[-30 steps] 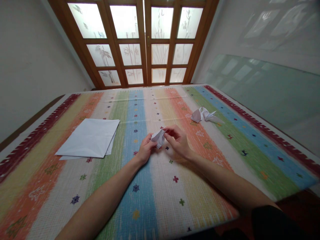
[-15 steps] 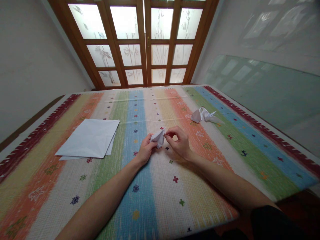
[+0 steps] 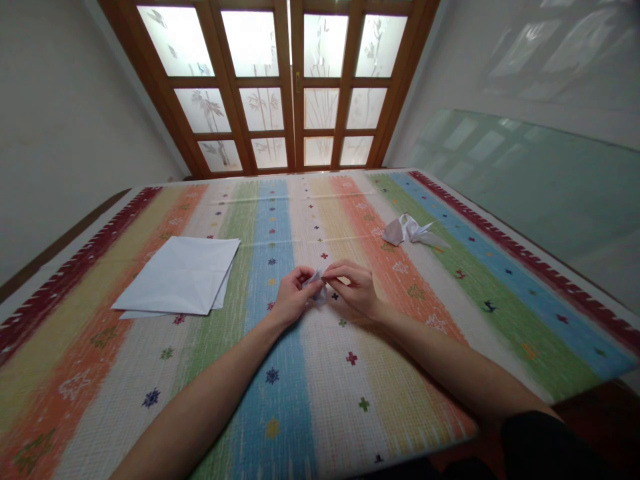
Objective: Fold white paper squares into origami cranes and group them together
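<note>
Orange, blue, green and cream stripes cover the bench [image 3: 330, 393], running away from the person. Wood-framed doors [image 3: 295, 127] with frosted panes stand past the stack's far side. Landmark for everything: the paper stack [image 3: 177, 275], at least two white sheets, edges not lined up, faint creases on the top one.

Left hand [image 3: 294, 295]: just right of the stack, thumb against fingers, pinching the small folded piece. Right hand [image 3: 354, 287]: further right of the stack, thumb and forefinger tips together on the piece's right edge; exact contact is partly hidden. Finished-looking folded shape [image 3: 409, 231]: well right of the stack, about level with its far edge, pointed ends, touching nothing but the bench.

Smallest: the folded piece [image 3: 317, 275], white, right of the stack, between the two hands. Looks held up off the bench, but can't be sure.

To do the fold well, I'd keep the left pinch firm and close to the crease, work only the edge with the right fingertips, pull gently, press the crease flat before letting go. Thin paper likely tears or springs open if tugged.

Direction: a visible tip points away from the person, stack off to its left. Long axis: fingers cover too much, can't tell.
</note>
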{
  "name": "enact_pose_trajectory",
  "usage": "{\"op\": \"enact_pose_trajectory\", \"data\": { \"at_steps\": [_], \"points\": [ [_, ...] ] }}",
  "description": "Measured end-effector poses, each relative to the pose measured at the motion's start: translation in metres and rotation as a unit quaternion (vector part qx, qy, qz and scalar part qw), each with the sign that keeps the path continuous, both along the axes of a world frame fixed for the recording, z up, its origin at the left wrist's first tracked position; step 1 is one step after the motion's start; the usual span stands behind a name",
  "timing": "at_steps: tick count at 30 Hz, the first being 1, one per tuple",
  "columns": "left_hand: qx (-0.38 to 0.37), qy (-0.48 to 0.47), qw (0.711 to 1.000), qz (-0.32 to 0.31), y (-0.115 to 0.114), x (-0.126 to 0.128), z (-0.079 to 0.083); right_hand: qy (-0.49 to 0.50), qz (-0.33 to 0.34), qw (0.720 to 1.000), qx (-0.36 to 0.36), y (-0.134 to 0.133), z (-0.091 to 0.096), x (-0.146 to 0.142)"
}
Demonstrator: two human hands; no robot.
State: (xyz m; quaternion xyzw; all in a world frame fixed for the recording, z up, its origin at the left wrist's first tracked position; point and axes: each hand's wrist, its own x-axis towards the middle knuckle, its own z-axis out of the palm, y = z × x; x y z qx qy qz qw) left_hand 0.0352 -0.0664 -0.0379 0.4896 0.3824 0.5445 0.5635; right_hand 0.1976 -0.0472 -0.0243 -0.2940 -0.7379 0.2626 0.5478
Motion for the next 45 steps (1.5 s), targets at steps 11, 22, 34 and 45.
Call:
{"op": "enact_pose_trajectory", "data": {
  "at_steps": [11,22,34,45],
  "points": [
    [0.108,0.111,0.981,0.121,-0.004,0.002,-0.001,0.053,0.058,0.97,-0.231,-0.001,0.011,-0.003],
    [0.166,0.13,0.966,0.148,-0.007,0.001,0.0,0.051,0.099,0.939,-0.325,0.002,0.011,-0.006],
    [0.117,0.074,0.981,0.136,-0.009,0.005,0.003,0.032,0.102,0.921,-0.375,0.003,0.01,-0.006],
    [0.103,0.082,0.981,0.141,-0.008,0.004,0.002,0.025,0.054,0.929,-0.364,0.0,0.01,-0.01]
  ]
}}
